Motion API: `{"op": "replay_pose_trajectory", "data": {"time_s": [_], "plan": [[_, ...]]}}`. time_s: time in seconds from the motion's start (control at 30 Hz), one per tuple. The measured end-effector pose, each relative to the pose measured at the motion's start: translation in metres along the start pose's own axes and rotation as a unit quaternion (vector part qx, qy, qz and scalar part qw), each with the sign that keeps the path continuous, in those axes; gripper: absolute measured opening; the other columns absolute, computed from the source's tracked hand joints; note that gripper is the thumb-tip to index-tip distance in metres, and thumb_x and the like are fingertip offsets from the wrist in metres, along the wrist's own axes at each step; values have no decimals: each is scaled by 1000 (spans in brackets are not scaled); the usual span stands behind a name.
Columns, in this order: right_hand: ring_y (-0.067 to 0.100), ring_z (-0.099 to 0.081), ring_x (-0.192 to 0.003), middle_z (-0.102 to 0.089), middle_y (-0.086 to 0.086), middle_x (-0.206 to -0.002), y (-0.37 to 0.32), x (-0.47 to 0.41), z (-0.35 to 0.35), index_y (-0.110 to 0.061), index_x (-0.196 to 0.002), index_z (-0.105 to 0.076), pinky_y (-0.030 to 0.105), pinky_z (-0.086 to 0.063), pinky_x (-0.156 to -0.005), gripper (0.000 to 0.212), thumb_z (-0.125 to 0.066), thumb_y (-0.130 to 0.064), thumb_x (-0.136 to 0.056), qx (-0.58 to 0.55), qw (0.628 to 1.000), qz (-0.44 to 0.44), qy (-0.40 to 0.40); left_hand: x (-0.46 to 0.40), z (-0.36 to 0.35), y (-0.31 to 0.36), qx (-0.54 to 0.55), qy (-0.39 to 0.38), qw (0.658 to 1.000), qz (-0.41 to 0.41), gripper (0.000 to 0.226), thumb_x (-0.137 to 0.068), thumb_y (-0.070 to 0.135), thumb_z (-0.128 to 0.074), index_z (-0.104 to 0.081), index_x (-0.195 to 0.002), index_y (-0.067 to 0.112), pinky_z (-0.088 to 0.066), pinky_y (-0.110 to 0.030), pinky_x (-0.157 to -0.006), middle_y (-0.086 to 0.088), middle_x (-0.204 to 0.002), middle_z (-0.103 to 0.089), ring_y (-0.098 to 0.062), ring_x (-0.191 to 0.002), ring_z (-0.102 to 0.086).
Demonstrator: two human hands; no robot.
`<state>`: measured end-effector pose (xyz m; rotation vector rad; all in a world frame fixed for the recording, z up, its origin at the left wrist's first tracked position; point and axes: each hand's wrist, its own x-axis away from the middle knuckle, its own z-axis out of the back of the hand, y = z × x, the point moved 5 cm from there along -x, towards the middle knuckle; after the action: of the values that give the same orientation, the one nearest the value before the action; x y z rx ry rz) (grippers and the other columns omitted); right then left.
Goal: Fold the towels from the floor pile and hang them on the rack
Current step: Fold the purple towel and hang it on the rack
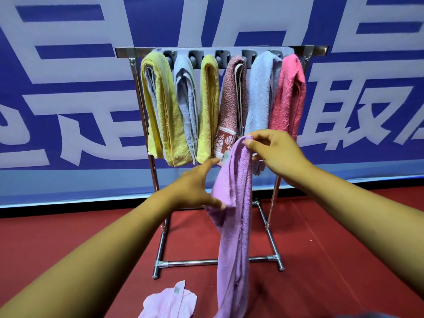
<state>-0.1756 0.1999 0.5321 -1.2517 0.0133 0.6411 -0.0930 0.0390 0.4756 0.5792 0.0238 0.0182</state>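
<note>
Head: right hand (273,154) pinching purple towel (234,214) top, left hand (197,187) on its edge.

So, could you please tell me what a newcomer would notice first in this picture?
Probably the lilac towel hanging mid-frame, pinched at its top by the right hand and held lower down by the left hand. Behind it, the steel rack carries six folded towels against a blue banner. A pale pink towel lies on the red floor.
</note>
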Motion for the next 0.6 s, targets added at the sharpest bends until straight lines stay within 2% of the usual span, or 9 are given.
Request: {"op": "replay_pose_trajectory", "data": {"time_s": [0.07, 0.13, 0.2, 0.27, 0.33, 0.4, 0.5, 0.57, 0.6], "plan": [[7, -53, -54, -64, 4, -76, -4, 1, 5, -22, -82, -67, 19, -45, -55, 19, -58, -10, -93, 4, 1000, -1, 19, 2, -9, 2, -90, 2, 996, -15, 125, -60, 38, -89, -7, -153, 28, -30, -37, -112, 0, -158, -22, -22, -142, -27], [6, -53, -53, -64, 4, -77, -7, 4, 8, -20, -86, -68, 23, -42, -51, 14, -58, -13, -93, -6, 999, -11, 34, 5, -16, 7, -128, 36, 991, -28, 122, -62, 39, -86, -4, -152, 31, -39, -43, -105, 0, -156, -23, -24, -138, -33], [6, -54, -52, -63, 4, -75, -8, 6, 10, -19, -87, -69, 17, -34, -41, 13, -58, -15, -93, -17, 999, -23, 42, 6, -18, 11, -86, 96, 991, -47, 102, -70, 31, -79, -12, -148, 31, -47, -43, -95, -1, -147, -35, -22, -128, -45], [5, -55, -51, -61, 4, -75, -10, 7, 11, -18, -88, -68, 18, -31, -39, 12, -57, -15, -94, -25, 999, -22, 42, 5, -16, 12, 23, 148, 987, -54, 69, -77, 18, -67, -30, -134, 29, -52, -36, -82, 0, -125, -55, -16, -106, -59], [3, -55, -52, -60, 7, -78, -12, 6, 13, -16, -89, -67, 26, -37, -45, 12, -57, -14, -94, -38, 998, -15, 40, 4, -9, 10, 118, 192, 974, -34, 38, -82, 8, -59, -46, -114, 23, -52, -23, -68, 1, -97, -64, -10, -79, -63], [1, -52, -54, -60, 7, -79, -13, 6, 17, -14, -89, -66, 28, -48, -52, 13, -56, -9, -95, -53, 998, -1, 41, 3, -1, 5, 156, 230, 961, -4, 20, -85, 4, -56, -55, -99, 18, -44, -15, -61, -2, -84, -67, -10, -69, -62], [2, -52, -52, -60, 0, -73, -9, 6, 23, -16, -86, -66, 17, -48, -55, 14, -57, -11, -94, -41, 998, -1, 50, 3, 2, 6, 211, 195, 957, -32, 29, -89, 13, -62, -53, -113, 24, -45, -20, -76, 5, -103, -65, -6, -87, -62], [6, -54, -52, -61, -1, -73, -6, 6, 24, -16, -87, -67, 19, -48, -55, 13, -57, -13, -94, -32, 998, -6, 49, 7, 0, 20, 165, 181, 963, -111, 51, -88, 25, -68, -42, -131, 35, -39, -12, -93, 11, -128, -50, 4, -113, -49], [8, -54, -55, -62, 0, -74, -6, 5, 23, -16, -88, -67, 23, -49, -58, 12, -57, -13, -94, -29, 999, -5, 44, 8, -2, 28, 113, 178, 966, -147, 56, -87, 30, -68, -40, -135, 36, -31, -10, -100, 8, -138, -41, 3, -124, -41]]}}
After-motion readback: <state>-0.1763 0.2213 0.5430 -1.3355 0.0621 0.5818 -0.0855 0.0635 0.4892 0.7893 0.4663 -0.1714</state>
